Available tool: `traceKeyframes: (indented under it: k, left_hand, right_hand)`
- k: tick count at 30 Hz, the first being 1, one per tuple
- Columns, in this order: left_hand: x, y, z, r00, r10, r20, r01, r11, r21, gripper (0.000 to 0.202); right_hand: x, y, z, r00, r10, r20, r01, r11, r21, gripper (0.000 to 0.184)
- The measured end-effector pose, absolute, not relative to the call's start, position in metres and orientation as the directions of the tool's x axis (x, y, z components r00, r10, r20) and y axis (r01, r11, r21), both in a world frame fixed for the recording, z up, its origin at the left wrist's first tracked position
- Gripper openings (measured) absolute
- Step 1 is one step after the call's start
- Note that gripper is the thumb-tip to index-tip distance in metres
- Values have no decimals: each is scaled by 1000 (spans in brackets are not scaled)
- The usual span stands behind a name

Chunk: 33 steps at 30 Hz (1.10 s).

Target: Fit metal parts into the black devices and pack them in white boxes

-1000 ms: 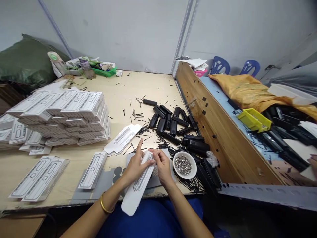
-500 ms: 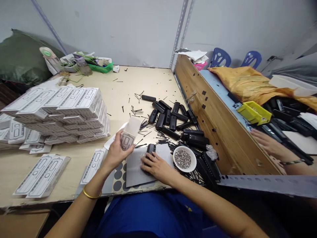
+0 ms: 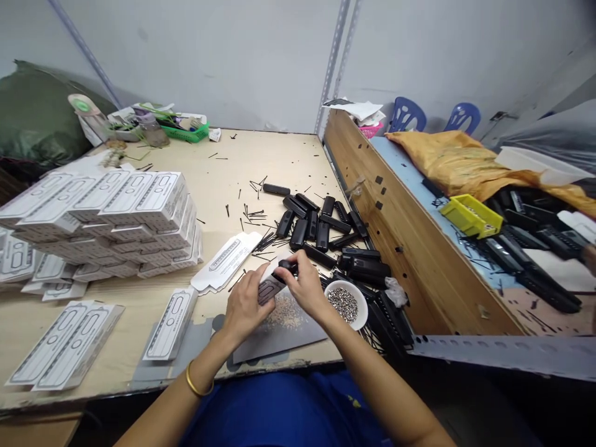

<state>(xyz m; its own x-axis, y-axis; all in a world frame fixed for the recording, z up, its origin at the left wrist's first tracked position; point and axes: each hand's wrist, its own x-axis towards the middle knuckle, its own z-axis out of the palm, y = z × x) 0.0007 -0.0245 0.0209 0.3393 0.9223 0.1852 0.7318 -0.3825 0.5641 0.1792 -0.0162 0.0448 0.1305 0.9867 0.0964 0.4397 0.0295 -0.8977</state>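
My left hand (image 3: 243, 305) is closed around a small white printed carton (image 3: 269, 288), tilted with its end up and to the right. My right hand (image 3: 306, 287) pinches a black oblong piece (image 3: 286, 268) at the carton's upper end; how far it sits inside is hidden by the fingers. Below both hands lies a grey sheet (image 3: 298, 338) strewn with small beige bits (image 3: 284, 315). Just right of my right hand stands a white bowl (image 3: 364, 310) of small shiny metal parts (image 3: 343, 304). A flattened carton (image 3: 226, 261) lies beyond my left hand.
Stacked printed cartons (image 3: 161, 202) fill the table's left side. Black oblong pieces (image 3: 322, 234) and thin black pins (image 3: 254, 214) lie to the right. A wooden partition (image 3: 395, 230) borders the table; beyond it are a yellow bin (image 3: 470, 217) and another person's hand (image 3: 590, 257).
My right hand has lifted the black piece off the grey sheet and brought it to the carton. My left hand has moved right and lower with the carton. The beige bits are uncovered.
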Motion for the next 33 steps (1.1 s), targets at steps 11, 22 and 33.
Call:
traceKeyframes:
  k: [11, 22, 33]
  left_hand:
    - [6, -30, 17, 213, 974, 78, 496, -176, 850, 81]
    - [32, -31, 15, 250, 959, 131, 457, -236, 857, 79]
    - [27, -30, 17, 313, 945, 91, 425, -225, 877, 37]
  right_hand:
    - [230, 30, -37, 20, 993, -115, 686, -97, -721, 15]
    - [185, -24, 48, 294, 950, 108, 46, 99, -994, 35]
    - [144, -27, 18, 280, 959, -33, -26, -27, -999, 32]
